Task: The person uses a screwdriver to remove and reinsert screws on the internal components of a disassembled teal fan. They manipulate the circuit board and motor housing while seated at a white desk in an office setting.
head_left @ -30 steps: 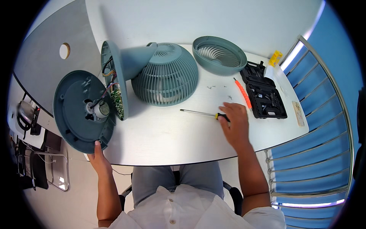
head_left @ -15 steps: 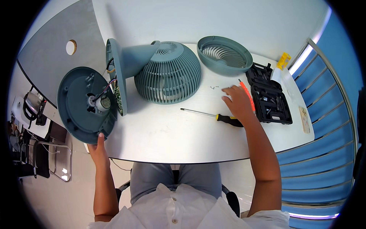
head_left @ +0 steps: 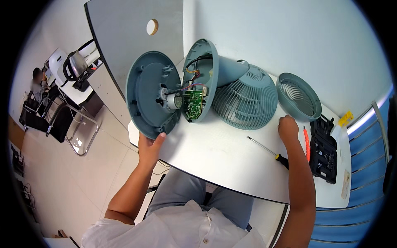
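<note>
Partly apart, one cage half (head_left: 304, 101) off, a fan (head_left: 247, 99) is still wired to the base cover (head_left: 144, 97) pinched in the left hand (head_left: 149, 148), the curled right hand's (head_left: 288, 129) contents, if any, hidden.

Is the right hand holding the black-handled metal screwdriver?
No, the black-handled metal screwdriver lies on the white table, apart from the right hand.

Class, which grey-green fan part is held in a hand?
The leftmost round disc, with a silver cylinder inside: the left hand grips its lower edge. No hand holds the slatted fan head or round grille.
</note>
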